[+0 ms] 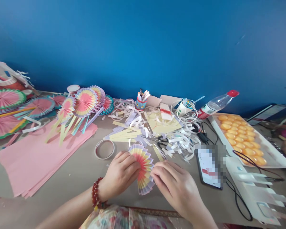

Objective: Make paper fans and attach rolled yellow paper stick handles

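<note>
Between my hands is a pleated paper fan (143, 173), pink at its middle, then yellow, with a lilac outer edge, spread into a part circle. My left hand (125, 168), with a red bead bracelet (96, 192) at the wrist, has its fingers closed on the fan's left side near the pink folds. At the fan's right edge my right hand (173, 181) has its fingers pinched together against the pleats; the fingertips are partly hidden. A roll of tape (104, 149) lies flat just beyond my left hand. Scissors (160, 141) lie among paper strips behind the fan.
Pink paper sheets (47, 159) and finished paper fans (85, 101) are on the left. White paper scraps (181, 143) spread across the middle. A phone (209, 167), a power strip (250, 187), a tilted plastic bottle (216, 103) and a tray of orange-yellow items (278, 156) stand right.
</note>
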A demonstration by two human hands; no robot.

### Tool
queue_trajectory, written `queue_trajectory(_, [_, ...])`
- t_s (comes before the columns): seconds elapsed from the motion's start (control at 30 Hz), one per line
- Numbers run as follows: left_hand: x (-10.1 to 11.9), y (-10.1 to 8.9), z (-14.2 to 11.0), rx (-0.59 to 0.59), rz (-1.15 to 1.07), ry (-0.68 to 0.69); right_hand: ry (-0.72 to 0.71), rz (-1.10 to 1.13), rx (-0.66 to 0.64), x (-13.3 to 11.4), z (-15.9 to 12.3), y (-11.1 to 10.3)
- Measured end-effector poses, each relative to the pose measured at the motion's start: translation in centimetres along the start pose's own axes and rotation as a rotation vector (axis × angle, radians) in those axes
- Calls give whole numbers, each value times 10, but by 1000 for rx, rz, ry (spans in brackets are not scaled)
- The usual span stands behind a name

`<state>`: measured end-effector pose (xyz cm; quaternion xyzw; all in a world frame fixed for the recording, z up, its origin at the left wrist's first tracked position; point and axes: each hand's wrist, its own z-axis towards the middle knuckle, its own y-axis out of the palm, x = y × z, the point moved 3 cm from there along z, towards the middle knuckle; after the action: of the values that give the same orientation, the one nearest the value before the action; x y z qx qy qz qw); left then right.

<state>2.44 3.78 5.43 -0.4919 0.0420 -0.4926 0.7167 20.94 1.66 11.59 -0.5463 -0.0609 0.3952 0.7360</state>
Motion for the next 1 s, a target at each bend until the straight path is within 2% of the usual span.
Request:
queue_trajectory(0.13, [1, 2, 0, -24, 10, 40, 14, 3, -16, 3, -1, -2])
queue_trajectory(0.5, [1, 3, 1, -60, 9, 42, 74, 66, -53, 9, -5, -5])
queue_trajectory(0.77, [2, 5, 2, -37, 1, 45, 70, 77, -44, 9, -1, -6])
queue_trajectory(1.0, [0, 9, -1, -63, 54, 23, 45, 69, -52, 7, 1, -6])
